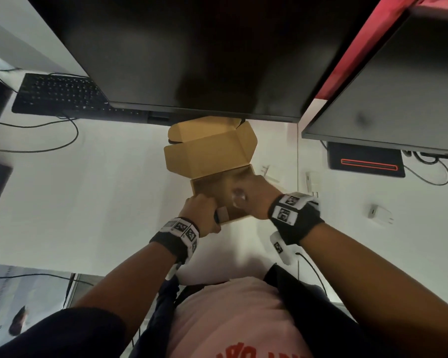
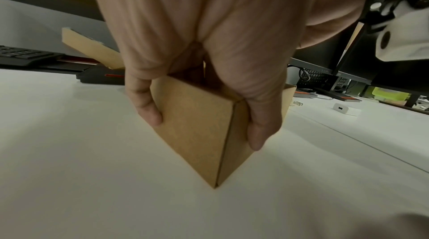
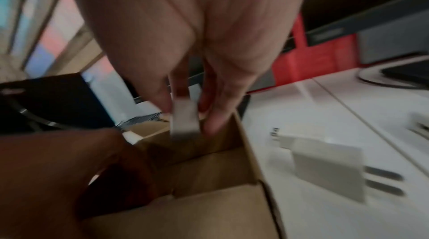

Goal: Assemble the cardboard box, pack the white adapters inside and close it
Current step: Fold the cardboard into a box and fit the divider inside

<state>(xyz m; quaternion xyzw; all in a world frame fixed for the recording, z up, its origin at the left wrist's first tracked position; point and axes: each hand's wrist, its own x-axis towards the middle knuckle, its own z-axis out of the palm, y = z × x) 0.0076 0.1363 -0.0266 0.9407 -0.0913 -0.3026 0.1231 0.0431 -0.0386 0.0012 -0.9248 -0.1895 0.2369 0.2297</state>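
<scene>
blurred white adapter point(image 3: 184, 120) pinched by right hand point(image 1: 254, 196) over box point(image 1: 210, 187).

The head view looks steeply down from above at the cardboard box point(image 1: 219, 161) on the white desk point(image 1: 101, 202). Both wrist views look along the fingers from very near, the left low over the desk, and all three share that box.

Dim, evenly lit pictures; right wrist view motion-blurred, edges bent by wide lenses.
</scene>
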